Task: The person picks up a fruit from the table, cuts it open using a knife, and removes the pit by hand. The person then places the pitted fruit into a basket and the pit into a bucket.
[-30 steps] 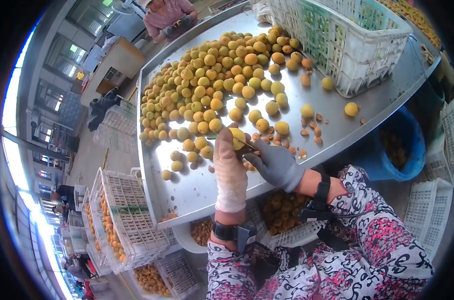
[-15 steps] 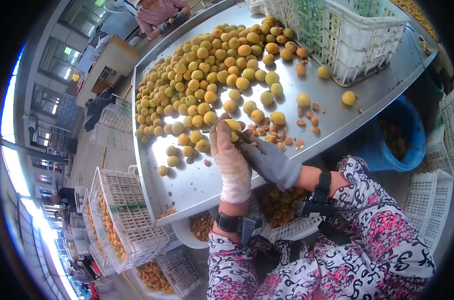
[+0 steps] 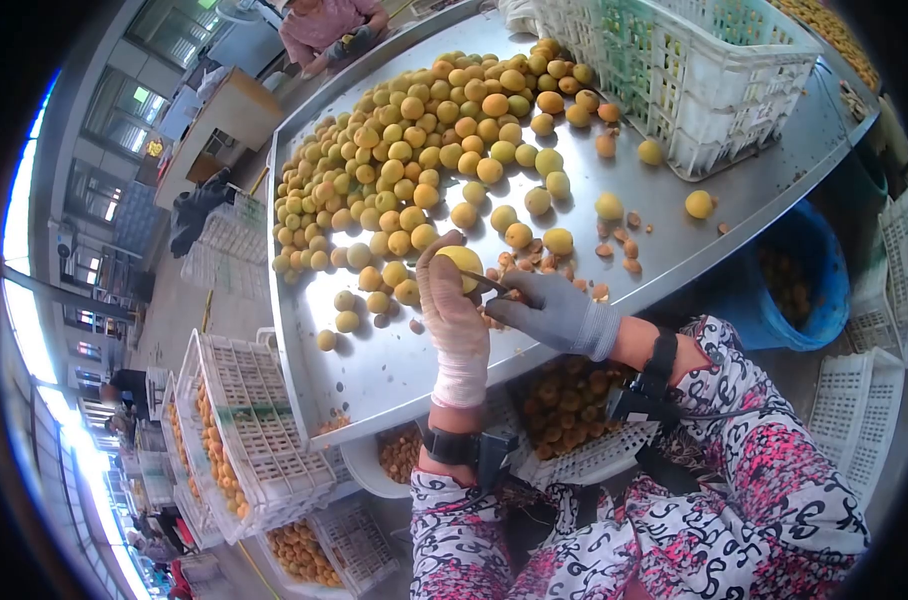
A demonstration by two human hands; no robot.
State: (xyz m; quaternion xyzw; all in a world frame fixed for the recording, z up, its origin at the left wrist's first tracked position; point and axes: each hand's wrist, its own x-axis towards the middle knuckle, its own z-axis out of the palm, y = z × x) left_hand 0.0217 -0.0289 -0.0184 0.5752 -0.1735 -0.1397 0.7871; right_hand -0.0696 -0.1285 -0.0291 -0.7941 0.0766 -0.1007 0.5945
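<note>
My left hand (image 3: 452, 300), in a pale glove, is closed around a round yellow fruit (image 3: 462, 264) above the near part of the metal table. A grey glove covers my right hand (image 3: 557, 312), its fingers closed on a small knife (image 3: 492, 283) with a thin dark blade. The blade's tip overlaps the lower right side of the fruit. Brownish trimmed scraps (image 3: 564, 270) lie on the tabletop just beyond my right hand. Past my hands spreads a large heap of yellow-green and orange fruits (image 3: 394, 150).
A white plastic crate (image 3: 704, 85) stands on the metal table (image 3: 654, 215) at the far right. Below its edge are a blue bucket (image 3: 804, 285) and a white tub (image 3: 369, 465) of scraps. Stacked crates (image 3: 264, 400) hold fruit at the left. A person (image 3: 329, 35) sits across the table.
My right hand has drawn slightly right and down, away from my left, baring more of the blade and fruit. My left hand still holds the fruit.
</note>
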